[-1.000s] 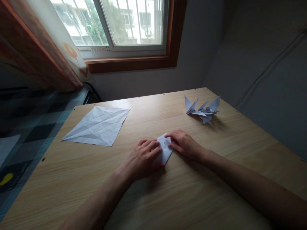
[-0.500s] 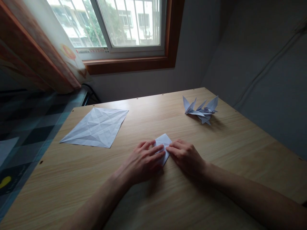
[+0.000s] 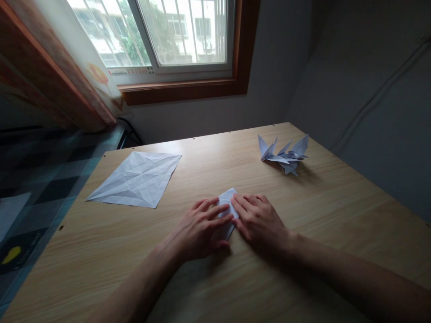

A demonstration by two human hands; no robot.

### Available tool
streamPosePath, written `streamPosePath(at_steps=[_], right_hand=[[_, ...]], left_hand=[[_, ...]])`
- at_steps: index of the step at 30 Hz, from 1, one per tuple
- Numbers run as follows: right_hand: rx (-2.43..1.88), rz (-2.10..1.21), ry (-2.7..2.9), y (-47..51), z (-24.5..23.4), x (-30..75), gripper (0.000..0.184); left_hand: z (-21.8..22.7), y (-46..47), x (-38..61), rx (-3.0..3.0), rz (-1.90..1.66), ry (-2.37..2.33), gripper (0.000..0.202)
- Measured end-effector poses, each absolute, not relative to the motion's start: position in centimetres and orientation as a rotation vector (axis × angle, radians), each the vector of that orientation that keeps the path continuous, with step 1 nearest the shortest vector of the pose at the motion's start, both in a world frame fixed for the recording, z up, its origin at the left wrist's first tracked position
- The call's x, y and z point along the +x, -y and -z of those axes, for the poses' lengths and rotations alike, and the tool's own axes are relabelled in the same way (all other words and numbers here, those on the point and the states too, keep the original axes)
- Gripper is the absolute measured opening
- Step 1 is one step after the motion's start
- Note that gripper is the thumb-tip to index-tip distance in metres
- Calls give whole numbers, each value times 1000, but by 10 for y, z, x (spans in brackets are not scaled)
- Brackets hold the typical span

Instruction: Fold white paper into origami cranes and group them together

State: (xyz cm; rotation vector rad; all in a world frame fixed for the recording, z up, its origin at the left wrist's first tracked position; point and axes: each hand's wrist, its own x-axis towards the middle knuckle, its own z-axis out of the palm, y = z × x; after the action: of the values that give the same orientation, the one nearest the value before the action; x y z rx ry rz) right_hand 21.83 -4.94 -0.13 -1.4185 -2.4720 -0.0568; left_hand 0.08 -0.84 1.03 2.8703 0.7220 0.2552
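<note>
A small folded piece of white paper (image 3: 227, 202) lies on the wooden table, one corner pointing away from me. My left hand (image 3: 202, 227) rests on its left side, fingers spread and pressing it down, with the thumb near the lower corner. Over the right edge lies my right hand (image 3: 257, 220), its fingers stretched out flat and their tips on the paper near the left fingertips. Both hands cover much of the paper, so its lower folds are partly hidden.
An unfolded, creased white sheet (image 3: 138, 179) lies at the left of the table (image 3: 208, 157). White folded-paper figures with pointed wings (image 3: 286, 157) stand at the back right. Beyond the left edge is a checked cloth (image 3: 50, 179); a window (image 3: 188, 36) is behind.
My right hand has gone from pinched fingertips at the paper's right edge to fingers laid out flat across it. My left hand stays nearly in place, its thumb now showing.
</note>
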Motion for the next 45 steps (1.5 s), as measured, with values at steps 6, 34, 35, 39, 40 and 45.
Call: streamPosePath(at_steps=[6,34,35,39,40,45], right_hand=[[-1289,-232,2357,36,8,230,57],[-918,-444,2460,10,7,278,13],[-919,-435,2463,10,7,278,14],[-915,-416,2455,11,8,277,12],[-914,-414,2457,11,8,277,11],[-863,-354,2482,11,9,277,19]], left_hand=[[-7,7,0,2835,-301,-819,70],[-1,2,3,2780,-582,-912,33],[-1,2,3,2788,-593,-905,33],[-1,1,3,2821,-632,-873,34],[-1,1,3,2835,-627,-864,34],[-4,1,3,2882,-606,-831,43]])
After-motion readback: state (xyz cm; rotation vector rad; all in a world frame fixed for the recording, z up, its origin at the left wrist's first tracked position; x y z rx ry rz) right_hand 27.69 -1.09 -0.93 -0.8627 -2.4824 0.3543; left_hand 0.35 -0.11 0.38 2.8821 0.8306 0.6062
